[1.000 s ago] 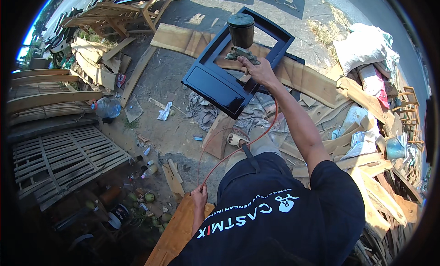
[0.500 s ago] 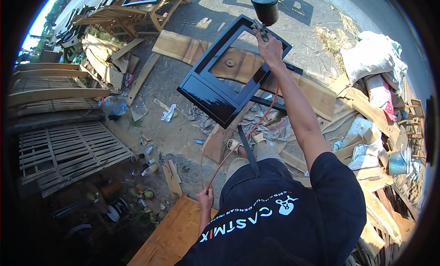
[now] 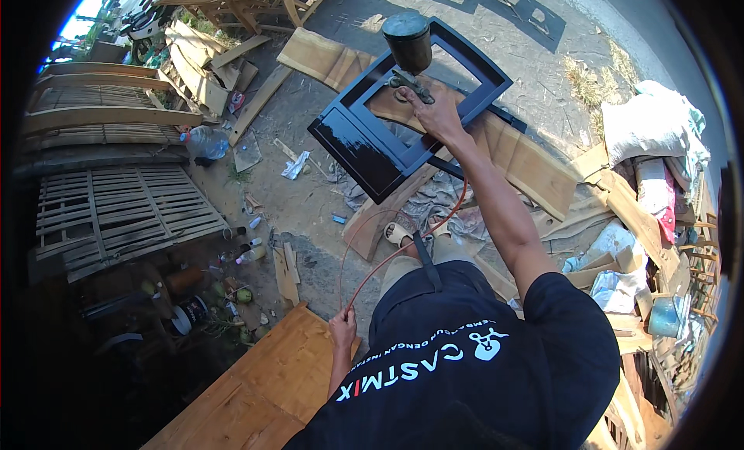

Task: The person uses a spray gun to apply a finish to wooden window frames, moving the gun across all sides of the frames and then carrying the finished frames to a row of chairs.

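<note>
From where I stand, the person's right hand (image 3: 435, 111) is wrapped round the handle of a spray gun (image 3: 411, 84), fingers curled in at its trigger side, with a dark round cup (image 3: 408, 45) sitting upright on top. The gun is out over the black frame (image 3: 358, 154), in front of its open window; I can't tell how much gap lies between. That frame rests tilted across a long wooden plank (image 3: 535, 175), its solid glossy panel toward the lower left. The left hand (image 3: 342, 327), down by the person's hip, is closed round a red hose (image 3: 463, 196), which loops up toward the gun. Beside that hand lies a broad orange-brown board (image 3: 256, 380). Crumpled cloth (image 3: 434, 198) is spread near the person's feet, white sacks (image 3: 647, 128) are heaped off to the right, and a slatted rack (image 3: 124, 210) stands at the left.
</note>
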### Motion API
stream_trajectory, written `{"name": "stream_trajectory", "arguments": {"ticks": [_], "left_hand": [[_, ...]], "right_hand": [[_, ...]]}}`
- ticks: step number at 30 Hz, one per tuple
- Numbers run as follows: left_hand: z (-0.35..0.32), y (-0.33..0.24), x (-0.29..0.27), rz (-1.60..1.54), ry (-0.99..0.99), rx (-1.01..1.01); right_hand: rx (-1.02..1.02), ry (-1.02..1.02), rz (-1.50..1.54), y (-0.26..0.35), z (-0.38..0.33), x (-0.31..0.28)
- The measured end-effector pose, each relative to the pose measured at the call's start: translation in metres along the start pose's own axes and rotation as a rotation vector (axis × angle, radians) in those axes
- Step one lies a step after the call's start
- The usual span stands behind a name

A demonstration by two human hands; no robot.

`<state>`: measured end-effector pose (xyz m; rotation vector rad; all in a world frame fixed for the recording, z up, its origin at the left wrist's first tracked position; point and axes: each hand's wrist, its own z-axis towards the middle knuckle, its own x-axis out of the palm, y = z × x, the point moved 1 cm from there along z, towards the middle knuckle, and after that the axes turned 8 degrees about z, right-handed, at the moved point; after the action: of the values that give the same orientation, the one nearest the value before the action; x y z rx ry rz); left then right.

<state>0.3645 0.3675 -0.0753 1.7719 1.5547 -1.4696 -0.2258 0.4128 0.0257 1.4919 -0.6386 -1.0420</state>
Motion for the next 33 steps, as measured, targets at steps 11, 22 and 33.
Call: {"name": "stream_trajectory", "arguments": {"ticks": [11,22,33], "left_hand": [[-0.021,0.001,0.005,-0.008,-0.001,-0.073],[-0.019,0.006,0.002,0.024,0.004,-0.056],[-0.020,-0.023,0.007,0.005,-0.014,-0.003]], "right_hand": [[0.120,0.219,-0.066,-0.021,-0.019,0.044],[0.079,-0.185,-0.070,-0.037,0.019,-0.011],[0.091,-0.449,-0.281,-0.040,0.051,-0.087]]}}
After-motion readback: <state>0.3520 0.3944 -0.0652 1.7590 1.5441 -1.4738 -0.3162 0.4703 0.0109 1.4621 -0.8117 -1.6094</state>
